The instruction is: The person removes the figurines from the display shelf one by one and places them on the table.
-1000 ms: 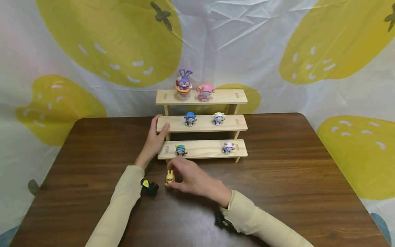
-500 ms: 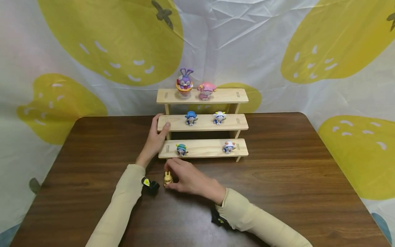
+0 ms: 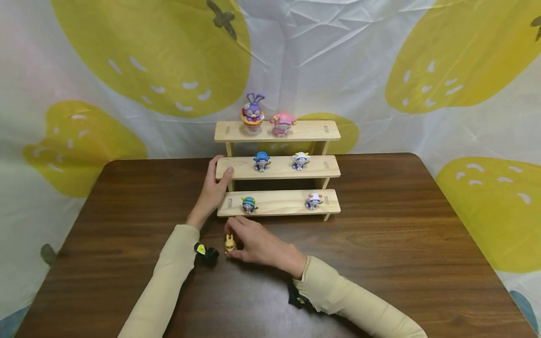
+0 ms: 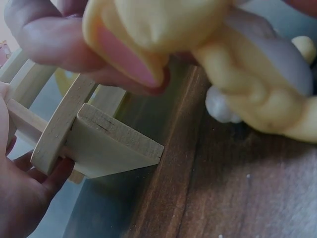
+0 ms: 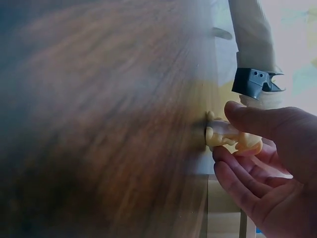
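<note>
My left hand (image 3: 212, 190) grips the left end of the middle tier of a three-tier wooden display stand (image 3: 279, 169); in the left wrist view its fingers curl under the board end. In front of the stand's lower left corner, my right hand (image 3: 264, 241) pinches a small yellow rabbit figurine (image 3: 229, 244) between thumb and fingers. The figurine (image 5: 223, 133) is right at the tabletop in the right wrist view. It has long ears lined with pink and fills the top of the left wrist view, close to that camera.
On the top tier stand a purple rabbit figurine (image 3: 253, 112) and a pink one (image 3: 282, 124). A blue-hatted figurine (image 3: 261, 162) and a white-hatted one (image 3: 300, 161) sit midway. Below are a green-hatted one (image 3: 249, 204) and another white-hatted one (image 3: 313, 201). A patterned cloth (image 3: 329, 70) hangs behind the table.
Over the first half second my right hand shifts slightly left with the yellow rabbit figurine, then stays nearly still. The left hand keeps its grip on the stand.
</note>
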`<state>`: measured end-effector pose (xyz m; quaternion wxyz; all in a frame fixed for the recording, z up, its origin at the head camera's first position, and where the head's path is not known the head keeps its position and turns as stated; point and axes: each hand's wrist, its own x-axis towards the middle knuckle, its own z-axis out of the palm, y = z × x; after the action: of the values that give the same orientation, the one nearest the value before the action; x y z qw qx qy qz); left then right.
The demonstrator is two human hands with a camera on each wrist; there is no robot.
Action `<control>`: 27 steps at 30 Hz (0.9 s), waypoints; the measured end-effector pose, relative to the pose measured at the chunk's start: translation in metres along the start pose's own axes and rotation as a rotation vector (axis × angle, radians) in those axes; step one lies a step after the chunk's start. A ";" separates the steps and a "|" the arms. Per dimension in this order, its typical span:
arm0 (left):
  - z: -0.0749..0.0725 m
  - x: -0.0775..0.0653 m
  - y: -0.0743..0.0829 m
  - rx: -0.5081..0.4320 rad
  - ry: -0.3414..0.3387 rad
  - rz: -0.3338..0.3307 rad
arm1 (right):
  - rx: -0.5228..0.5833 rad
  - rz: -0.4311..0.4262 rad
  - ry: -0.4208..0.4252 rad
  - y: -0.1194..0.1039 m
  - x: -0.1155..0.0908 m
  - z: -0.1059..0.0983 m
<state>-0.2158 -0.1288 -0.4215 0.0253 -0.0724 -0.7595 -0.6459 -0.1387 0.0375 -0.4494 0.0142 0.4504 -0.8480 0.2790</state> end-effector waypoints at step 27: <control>0.001 0.000 -0.001 -0.009 0.013 -0.002 | 0.038 0.014 -0.029 -0.009 -0.017 -0.024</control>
<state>-0.2162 -0.1276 -0.4231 0.0293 -0.0674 -0.7565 -0.6498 -0.1274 0.0580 -0.4297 -0.0085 0.4487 -0.8458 0.2886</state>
